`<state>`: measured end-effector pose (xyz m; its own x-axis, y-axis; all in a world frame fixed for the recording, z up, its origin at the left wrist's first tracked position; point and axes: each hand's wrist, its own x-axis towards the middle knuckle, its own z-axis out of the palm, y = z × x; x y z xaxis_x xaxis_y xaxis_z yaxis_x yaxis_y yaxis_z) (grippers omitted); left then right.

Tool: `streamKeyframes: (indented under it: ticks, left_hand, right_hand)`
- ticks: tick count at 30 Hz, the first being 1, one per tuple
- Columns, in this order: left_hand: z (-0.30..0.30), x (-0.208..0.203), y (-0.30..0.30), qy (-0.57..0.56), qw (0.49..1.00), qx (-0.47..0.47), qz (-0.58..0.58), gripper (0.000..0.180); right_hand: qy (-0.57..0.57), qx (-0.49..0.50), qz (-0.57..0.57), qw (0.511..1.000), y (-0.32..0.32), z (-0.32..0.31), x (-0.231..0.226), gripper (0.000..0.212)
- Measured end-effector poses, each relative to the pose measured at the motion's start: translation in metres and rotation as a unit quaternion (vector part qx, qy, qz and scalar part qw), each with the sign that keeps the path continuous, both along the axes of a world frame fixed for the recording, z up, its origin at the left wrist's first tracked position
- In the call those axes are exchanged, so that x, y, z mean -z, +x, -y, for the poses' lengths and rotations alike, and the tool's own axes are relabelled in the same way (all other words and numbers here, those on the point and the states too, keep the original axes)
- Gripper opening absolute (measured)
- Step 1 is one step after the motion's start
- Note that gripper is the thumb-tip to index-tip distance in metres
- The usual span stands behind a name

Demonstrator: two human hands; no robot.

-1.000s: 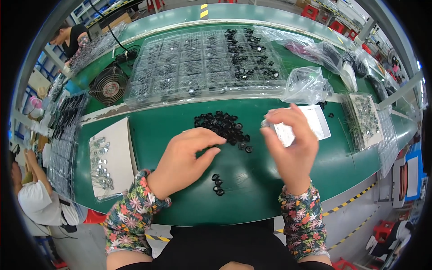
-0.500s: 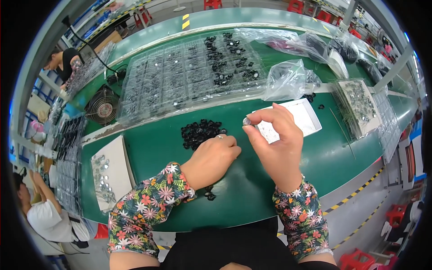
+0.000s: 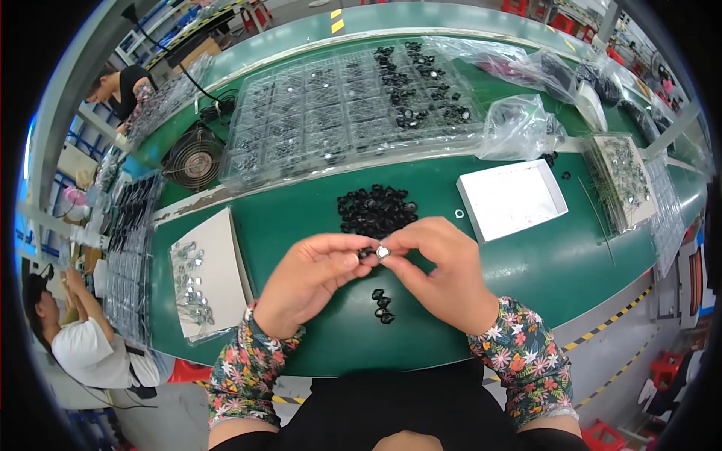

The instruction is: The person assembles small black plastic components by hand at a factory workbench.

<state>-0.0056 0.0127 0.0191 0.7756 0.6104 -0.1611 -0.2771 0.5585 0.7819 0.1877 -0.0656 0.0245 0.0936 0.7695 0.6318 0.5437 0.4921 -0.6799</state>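
Both hands meet over the green bench [image 3: 331, 346]. My left hand [image 3: 310, 276] pinches a small black part [image 3: 366, 252] between thumb and fingers. A small shiny, round, lens-like piece [image 3: 383, 252] is in the fingertips of my right hand [image 3: 444, 272], right against the black part. Whether the two are joined I cannot tell. Just beyond the fingers lies a heap of black parts [image 3: 376, 207]. A few more black parts [image 3: 382, 304] lie below the hands. To the right stands a shallow white box [image 3: 471, 201], with a small white ring [image 3: 459, 213] beside it.
A clear compartment tray [image 3: 323, 113] of small parts fills the back, beside a black fan [image 3: 194, 161] and plastic bags [image 3: 515, 128]. Cards with clear pieces lie left [image 3: 210, 270] and right [image 3: 620, 180], near a thin rod [image 3: 596, 218]. Two people [image 3: 83, 353] work at left.
My right hand has moved left and down with the shiny piece. My left hand has come up from the bench beside the heap, now holding a black part. The view has shifted slightly.
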Motion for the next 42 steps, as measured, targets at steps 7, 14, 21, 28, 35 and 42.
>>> streamKeyframes:
  ticks: [7, 14, 21, 28, 35, 42]
  left_hand:
    - [0.003, 0.01, -0.006, -0.018, 1.0, -0.002, 0.008, 0.027]
    - [0.006, 0.018, -0.003, -0.03, 0.999, -0.008, 0.034, 0.025]
    - [0.009, 0.021, -0.001, -0.044, 0.998, 0.004, 0.045, 0.025]
    - [0.012, 0.018, 0.004, -0.025, 1.0, -0.009, 0.016, 0.028]
    - [0.012, 0.018, 0.001, 0.026, 0.999, -0.018, 0.007, 0.026]
    - [0.011, 0.015, 0.001, 0.131, 0.99, -0.018, -0.056, 0.024]
  right_hand:
    - [-0.063, -0.02, -0.019, 0.998, -0.009, 0.001, 0.006, 0.019]
    - [-0.07, -0.025, -0.03, 0.997, -0.015, 0.004, 0.004, 0.021]
    - [-0.051, -0.017, -0.032, 0.998, -0.015, 0.002, 0.005, 0.02]
    - [-0.037, -0.001, -0.024, 0.999, -0.014, 0.002, 0.005, 0.019]
    - [-0.041, 0.006, 0.004, 0.999, -0.014, 0.005, 0.002, 0.022]
    - [-0.028, 0.002, -0.007, 1.0, -0.015, 0.004, 0.002, 0.019]
